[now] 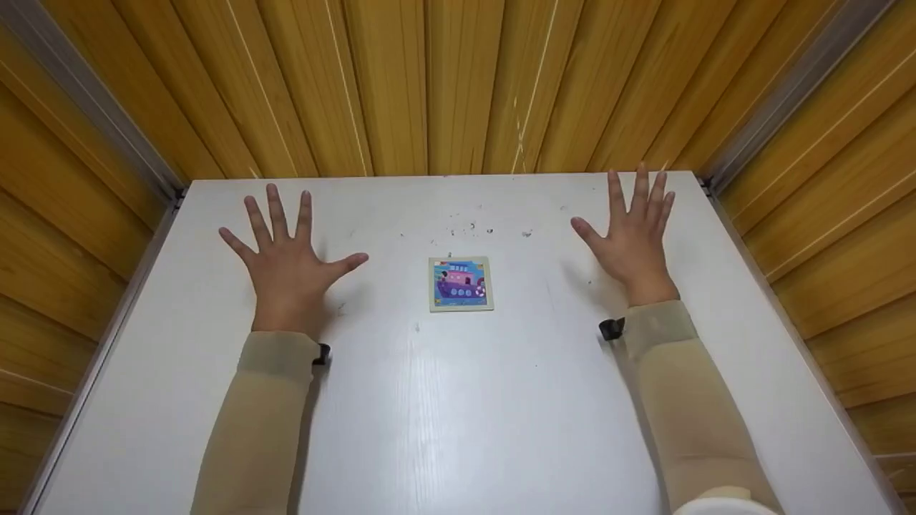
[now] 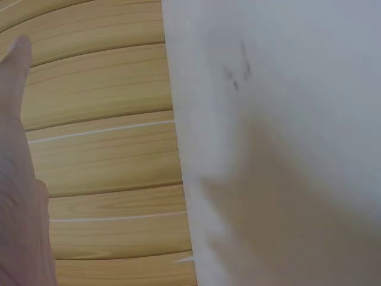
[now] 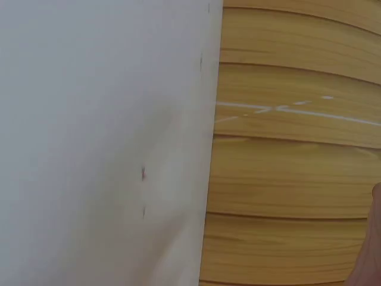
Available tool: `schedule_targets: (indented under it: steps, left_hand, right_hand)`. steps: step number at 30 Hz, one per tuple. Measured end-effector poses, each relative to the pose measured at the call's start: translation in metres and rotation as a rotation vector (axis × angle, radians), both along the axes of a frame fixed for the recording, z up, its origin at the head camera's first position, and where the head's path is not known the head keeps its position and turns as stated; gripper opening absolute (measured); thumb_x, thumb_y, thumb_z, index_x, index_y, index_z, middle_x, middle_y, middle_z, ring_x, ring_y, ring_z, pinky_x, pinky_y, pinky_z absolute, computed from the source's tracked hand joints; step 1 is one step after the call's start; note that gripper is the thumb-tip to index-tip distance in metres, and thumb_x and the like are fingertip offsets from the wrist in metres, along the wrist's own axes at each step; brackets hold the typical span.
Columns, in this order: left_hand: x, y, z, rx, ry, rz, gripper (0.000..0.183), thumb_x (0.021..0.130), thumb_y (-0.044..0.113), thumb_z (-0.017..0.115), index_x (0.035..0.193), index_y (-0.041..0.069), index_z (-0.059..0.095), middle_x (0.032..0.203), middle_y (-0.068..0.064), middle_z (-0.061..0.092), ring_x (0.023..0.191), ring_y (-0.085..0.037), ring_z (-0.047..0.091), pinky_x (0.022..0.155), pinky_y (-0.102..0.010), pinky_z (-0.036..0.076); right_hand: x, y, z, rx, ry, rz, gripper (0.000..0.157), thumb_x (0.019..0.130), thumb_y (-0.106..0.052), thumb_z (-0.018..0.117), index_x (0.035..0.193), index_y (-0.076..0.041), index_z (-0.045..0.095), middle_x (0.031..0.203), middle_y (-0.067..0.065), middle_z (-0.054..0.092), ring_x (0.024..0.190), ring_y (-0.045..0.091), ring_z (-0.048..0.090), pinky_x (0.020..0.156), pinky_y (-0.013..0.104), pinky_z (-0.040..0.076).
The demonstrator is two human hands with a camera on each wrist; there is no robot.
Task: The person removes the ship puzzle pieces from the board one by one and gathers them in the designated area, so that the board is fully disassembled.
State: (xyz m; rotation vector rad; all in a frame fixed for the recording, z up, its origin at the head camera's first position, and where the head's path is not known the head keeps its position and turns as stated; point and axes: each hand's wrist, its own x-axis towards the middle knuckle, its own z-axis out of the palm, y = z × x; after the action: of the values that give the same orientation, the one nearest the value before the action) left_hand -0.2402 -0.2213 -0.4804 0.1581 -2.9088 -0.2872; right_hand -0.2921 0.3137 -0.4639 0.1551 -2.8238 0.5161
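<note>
A small square picture puzzle with a pale frame lies flat on the white table; its picture shows a pink and purple ship on blue. To its left, my left hand is held over the table with fingers spread wide and nothing in it. My right hand is on the other side, its fingers straight and the thumb pointing toward the middle. Part of the left hand shows at the left edge of the left wrist view. Only a sliver of the right hand enters the right wrist view.
The white table ends at a wall of yellow wood-look panels, with more panels on both sides. Several dark scuff marks dot its surface behind the puzzle. A white round object pokes in at the bottom right.
</note>
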Motion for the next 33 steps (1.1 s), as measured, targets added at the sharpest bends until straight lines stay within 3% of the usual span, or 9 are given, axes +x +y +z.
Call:
schedule_targets:
  steps: [4,10,12,16,19,22,26,33]
  left_hand:
    - [0.004,0.016,0.004,0.048,0.006,-0.026,0.14,0.076,0.112,0.044,0.183,0.034,-0.003,0.188,-0.007,-0.03,0.175,-0.046,-0.027,0.127,-0.087,-0.021]
    - [0.007,0.048,0.018,0.166,0.046,-0.115,0.134,0.082,0.099,0.063,0.184,0.034,0.007,0.192,-0.006,-0.02,0.178,-0.044,-0.014,0.132,-0.085,-0.013]
    - [0.008,0.058,0.021,0.209,0.057,-0.146,0.13,0.084,0.093,0.068,0.184,0.034,0.011,0.193,-0.007,-0.014,0.179,-0.044,-0.008,0.133,-0.084,-0.009]
    - [0.011,0.074,0.022,0.341,0.059,-0.246,0.12,0.089,0.08,0.075,0.184,0.034,0.017,0.194,-0.005,-0.003,0.18,-0.042,-0.001,0.137,-0.08,-0.006]
    - [0.011,0.083,0.015,0.462,0.044,-0.339,0.111,0.093,0.07,0.077,0.183,0.033,0.023,0.194,-0.002,0.004,0.18,-0.038,0.004,0.141,-0.074,-0.001]
    - [0.011,0.087,0.003,0.536,0.001,-0.39,0.103,0.096,0.063,0.077,0.182,0.032,0.028,0.194,0.002,0.01,0.18,-0.036,0.008,0.141,-0.072,0.013]
    - [0.012,0.092,-0.012,0.584,-0.064,-0.396,0.096,0.1,0.058,0.077,0.18,0.034,0.031,0.193,0.006,0.014,0.18,-0.034,0.011,0.138,-0.072,0.026]
    - [0.008,0.102,-0.024,0.613,-0.133,-0.386,0.087,0.105,0.056,0.073,0.179,0.036,0.034,0.192,0.009,0.017,0.179,-0.03,0.014,0.138,-0.069,0.028]
  right_hand:
    - [0.003,-0.023,0.005,-0.066,0.014,0.05,0.109,0.103,-0.088,0.047,0.185,-0.028,0.006,0.191,0.014,-0.017,0.176,0.043,-0.024,0.14,0.072,-0.011]
    - [0.012,-0.058,0.018,-0.205,0.04,0.115,0.106,0.102,-0.088,0.049,0.184,-0.028,0.018,0.194,0.008,0.001,0.181,0.034,-0.007,0.137,0.079,0.018]
    - [0.016,-0.07,0.023,-0.244,0.046,0.134,0.106,0.101,-0.089,0.048,0.183,-0.027,0.021,0.194,0.006,0.005,0.181,0.033,-0.003,0.135,0.08,0.023]
    - [0.022,-0.095,0.028,-0.347,0.065,0.184,0.096,0.105,-0.074,0.056,0.181,-0.022,0.028,0.192,0.009,0.015,0.18,0.035,0.01,0.135,0.077,0.027]
    - [0.022,-0.112,0.026,-0.416,0.088,0.229,0.087,0.108,-0.057,0.061,0.179,-0.017,0.033,0.189,0.011,0.025,0.178,0.035,0.022,0.138,0.071,0.027]
    - [0.022,-0.125,0.015,-0.455,0.087,0.263,0.082,0.109,-0.047,0.064,0.177,-0.011,0.037,0.186,0.011,0.033,0.175,0.034,0.03,0.141,0.064,0.028]
    - [0.021,-0.136,-0.001,-0.488,0.033,0.299,0.077,0.11,-0.04,0.067,0.175,-0.008,0.041,0.183,0.012,0.039,0.172,0.034,0.036,0.139,0.057,0.034]
    - [0.017,-0.148,-0.014,-0.525,-0.068,0.346,0.073,0.111,-0.039,0.067,0.174,-0.011,0.043,0.182,0.013,0.041,0.169,0.033,0.041,0.131,0.054,0.047]
